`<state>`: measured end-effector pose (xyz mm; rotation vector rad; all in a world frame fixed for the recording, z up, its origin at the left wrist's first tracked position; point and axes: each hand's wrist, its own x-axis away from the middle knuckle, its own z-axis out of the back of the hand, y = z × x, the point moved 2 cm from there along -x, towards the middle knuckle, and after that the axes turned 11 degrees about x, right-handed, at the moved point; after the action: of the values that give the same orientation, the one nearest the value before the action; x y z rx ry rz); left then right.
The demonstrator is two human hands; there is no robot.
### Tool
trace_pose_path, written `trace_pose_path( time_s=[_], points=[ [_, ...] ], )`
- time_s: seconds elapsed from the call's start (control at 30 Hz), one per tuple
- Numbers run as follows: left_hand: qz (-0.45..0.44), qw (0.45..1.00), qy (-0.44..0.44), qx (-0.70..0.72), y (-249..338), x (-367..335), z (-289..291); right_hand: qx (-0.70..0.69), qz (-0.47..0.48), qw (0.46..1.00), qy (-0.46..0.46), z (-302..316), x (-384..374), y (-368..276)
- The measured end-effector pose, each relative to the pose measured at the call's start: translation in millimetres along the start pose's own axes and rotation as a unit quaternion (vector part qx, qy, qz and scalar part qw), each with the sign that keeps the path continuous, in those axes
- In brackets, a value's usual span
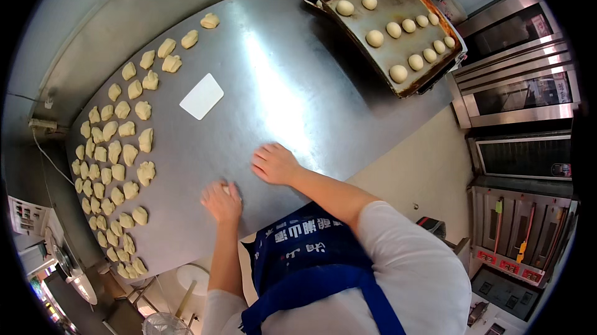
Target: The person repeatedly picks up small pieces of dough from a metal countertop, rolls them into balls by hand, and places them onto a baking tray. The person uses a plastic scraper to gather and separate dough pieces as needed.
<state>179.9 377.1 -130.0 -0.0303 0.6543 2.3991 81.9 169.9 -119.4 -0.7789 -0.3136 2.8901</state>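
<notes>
My left hand (221, 202) is down on the steel table near its front edge, palm down, fingers curled and thumb to the side. A pale bit shows between its thumb and fingers, too small to name. Farther to the right, my right hand (274, 163) is cupped low on the tabletop, its fingers bent together. Whatever lies beneath its palm is hidden. Beyond both hands, a white rectangular dough scraper (202, 96) lies flat. Many rough-cut dough pieces (146, 173) are spread in loose rows along the table's left side.
A worn baking tray (357, 29) holding round dough balls (375, 38) rests at the far right on another tray. The steel table (205, 148) meets a wall behind. Ovens (522, 96) stand to the right. A fan (166, 324) is below the table's front left.
</notes>
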Motion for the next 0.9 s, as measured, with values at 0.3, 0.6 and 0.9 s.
trace_pose_path(
  time_s=[0.3, 0.6, 0.9],
  points=[
    [-0.176, 0.979, -0.03, 0.101, -63.8, 13.9, 17.0, -0.107, 0.01, 0.994, 0.026, 20.8, -4.0, 82.4],
    [-0.08, 0.991, -0.091, 0.063, -10.1, -71.9, 14.1, -0.017, 0.069, 0.997, 0.003, -40.9, -85.8, 69.8],
    [-0.091, 0.984, 0.049, 0.144, -0.9, 14.0, 12.6, -0.141, 0.032, 0.988, -0.057, -15.3, -10.8, 59.6]
  ],
)
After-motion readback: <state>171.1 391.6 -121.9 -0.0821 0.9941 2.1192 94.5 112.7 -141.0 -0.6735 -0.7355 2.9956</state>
